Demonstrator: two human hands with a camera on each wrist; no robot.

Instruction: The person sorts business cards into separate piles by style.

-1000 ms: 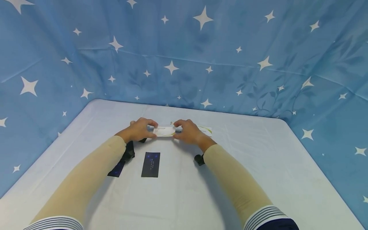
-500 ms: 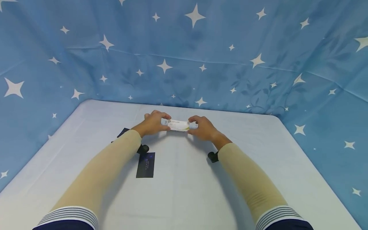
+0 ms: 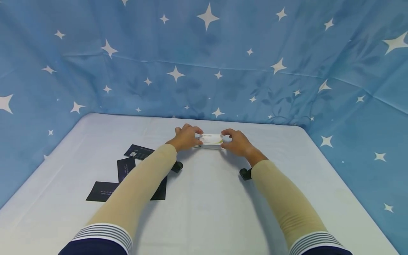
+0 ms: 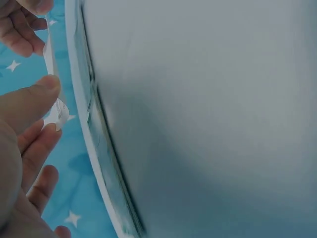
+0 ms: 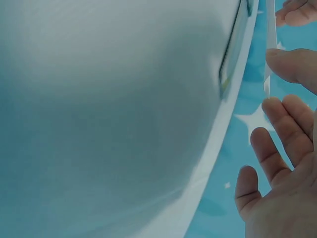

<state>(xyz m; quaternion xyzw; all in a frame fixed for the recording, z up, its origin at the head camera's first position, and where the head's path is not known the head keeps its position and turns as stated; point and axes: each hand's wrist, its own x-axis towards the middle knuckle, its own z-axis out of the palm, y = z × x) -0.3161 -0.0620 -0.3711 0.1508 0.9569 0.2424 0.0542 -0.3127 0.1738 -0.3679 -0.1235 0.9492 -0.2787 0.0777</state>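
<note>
Hands pinching a white card (image 3: 211, 139) by its short ends above the far side of the table (image 3: 207, 212); left hand (image 3: 186, 137) and right hand (image 3: 236, 142) are squeezing inward; excess pressure is risking buckling or dropping it among the dark cards (image 3: 125, 169).

You are holding a thin white paper card (image 3: 211, 139) looking smooth and slightly glossy, matt dark card stock (image 3: 138, 152) lying on a smooth matt white counter (image 3: 207, 205), soft creased star-printed cloth backdrop (image 3: 223, 71) hanging behind.
</note>
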